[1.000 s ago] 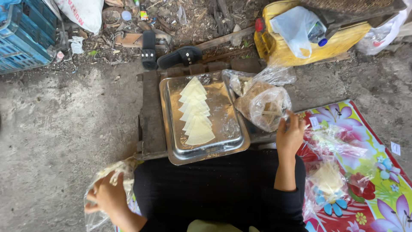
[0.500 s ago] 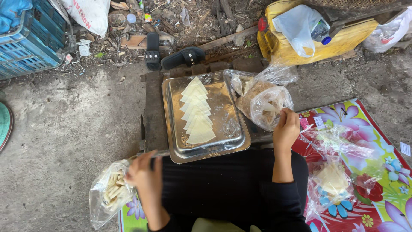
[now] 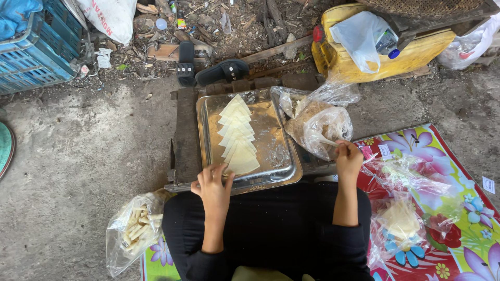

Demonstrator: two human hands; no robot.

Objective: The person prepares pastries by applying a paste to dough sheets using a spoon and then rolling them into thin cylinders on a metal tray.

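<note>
A steel tray [image 3: 208,130] on a low wooden stand holds a row of overlapping pale triangular wrappers [image 3: 237,136]. My left hand [image 3: 213,186] rests at the tray's near rim, fingers spread, touching the nearest wrapper. My right hand [image 3: 348,158] grips a thin pale stick [image 3: 327,141] that pokes into a clear bag of brownish filling [image 3: 319,125] right of the tray.
A clear bag of rolled pieces [image 3: 133,234] lies on the concrete at lower left. A bag of wrappers [image 3: 401,221] lies on the floral mat [image 3: 458,171] at right. Behind the tray are black sandals [image 3: 224,70], a yellow container [image 3: 364,60] and a blue crate [image 3: 36,57].
My left hand has let go of the bag of rolled pieces at lower left and moved up to the tray's near edge. My right hand has stayed at the filling bag.
</note>
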